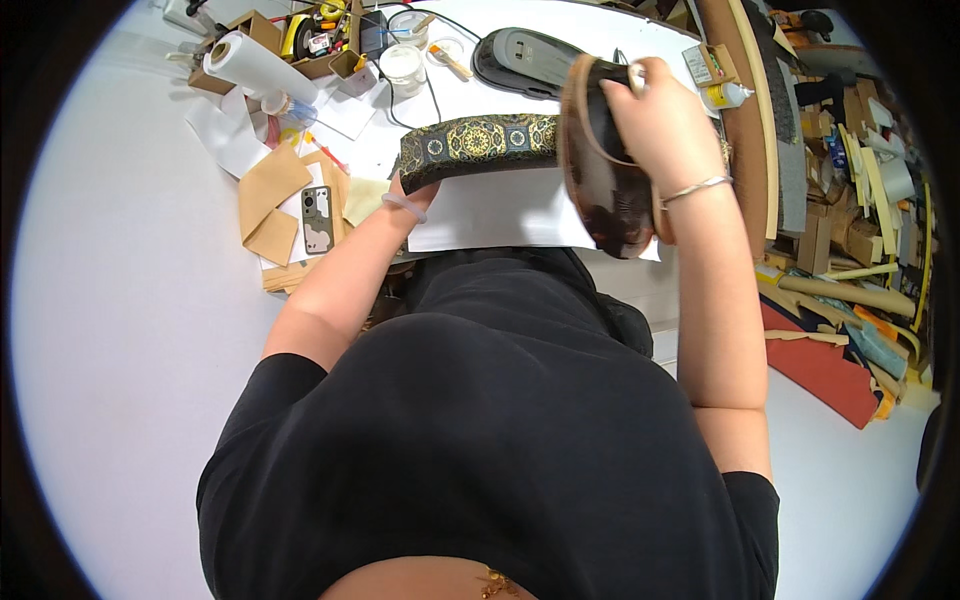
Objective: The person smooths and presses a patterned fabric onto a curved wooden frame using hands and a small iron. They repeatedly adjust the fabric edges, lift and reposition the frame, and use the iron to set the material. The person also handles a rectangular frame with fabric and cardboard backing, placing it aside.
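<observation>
right hand raised gripping shoe sole

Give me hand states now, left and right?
Left hand: mostly hidden under the patterned black-and-gold piece, supporting it; grip cannot be told.
Right hand: closed on the dark oval sole-shaped piece, held on edge.

We see our right hand gripping a dark brown oval leather piece w/ tan stitched rim; left hand, mostly hidden, holds up a black-gold patterned fabric strap over white paper sheet.
</observation>
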{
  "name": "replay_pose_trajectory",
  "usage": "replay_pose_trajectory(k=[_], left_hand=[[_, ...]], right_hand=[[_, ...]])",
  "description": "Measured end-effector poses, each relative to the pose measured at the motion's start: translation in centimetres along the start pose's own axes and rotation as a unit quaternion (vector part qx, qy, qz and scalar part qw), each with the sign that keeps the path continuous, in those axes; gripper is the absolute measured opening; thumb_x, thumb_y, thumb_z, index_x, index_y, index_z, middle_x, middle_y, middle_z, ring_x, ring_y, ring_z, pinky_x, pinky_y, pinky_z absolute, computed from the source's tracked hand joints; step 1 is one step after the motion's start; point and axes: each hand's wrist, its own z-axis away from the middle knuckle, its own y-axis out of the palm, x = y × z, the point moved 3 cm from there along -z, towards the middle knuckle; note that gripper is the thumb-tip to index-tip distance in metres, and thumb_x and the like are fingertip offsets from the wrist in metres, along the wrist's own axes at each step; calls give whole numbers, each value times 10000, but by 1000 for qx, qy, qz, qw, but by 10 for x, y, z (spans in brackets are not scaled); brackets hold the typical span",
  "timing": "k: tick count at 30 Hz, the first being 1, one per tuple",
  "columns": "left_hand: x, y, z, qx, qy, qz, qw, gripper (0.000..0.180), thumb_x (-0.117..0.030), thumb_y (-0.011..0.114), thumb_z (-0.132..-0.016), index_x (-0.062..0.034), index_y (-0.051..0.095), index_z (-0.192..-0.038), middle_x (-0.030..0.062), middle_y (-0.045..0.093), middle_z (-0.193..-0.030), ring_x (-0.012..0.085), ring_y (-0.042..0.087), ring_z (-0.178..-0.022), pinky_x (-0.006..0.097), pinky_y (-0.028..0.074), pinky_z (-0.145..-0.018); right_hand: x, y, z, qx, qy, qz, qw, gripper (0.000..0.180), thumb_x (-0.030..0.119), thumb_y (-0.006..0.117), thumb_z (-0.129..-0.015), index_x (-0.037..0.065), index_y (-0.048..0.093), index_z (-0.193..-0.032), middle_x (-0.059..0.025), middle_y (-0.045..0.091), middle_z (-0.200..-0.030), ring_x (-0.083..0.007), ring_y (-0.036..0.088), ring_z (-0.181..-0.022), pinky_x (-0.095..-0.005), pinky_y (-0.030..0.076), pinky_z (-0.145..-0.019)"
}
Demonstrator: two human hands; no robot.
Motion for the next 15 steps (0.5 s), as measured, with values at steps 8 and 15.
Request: replay_pose_trajectory(k=[8,15], left_hand=[[-13,3,-13,41,51,-132,989,273,-89,643,-993,-80,661,-1264,131,697,-1218,302,657,-1171,407,528,-1017],[-10,-5,-8,41,39,-151,987,252,-90,617,-1016,-70,659,-1264,140,696,-1221,302,655,-1177,390,529,-1025]], right_hand=[[128,21,31,79,-158,-65,982,375,110,655,-898,-93,589,-1206,-203,782,-968,-334,788,-921,-419,620,-819],[79,14,20,72,-63,-64,993,347,231,595,-966,-32,630,-1191,-268,761,-980,-410,761,-945,-494,609,-854]])
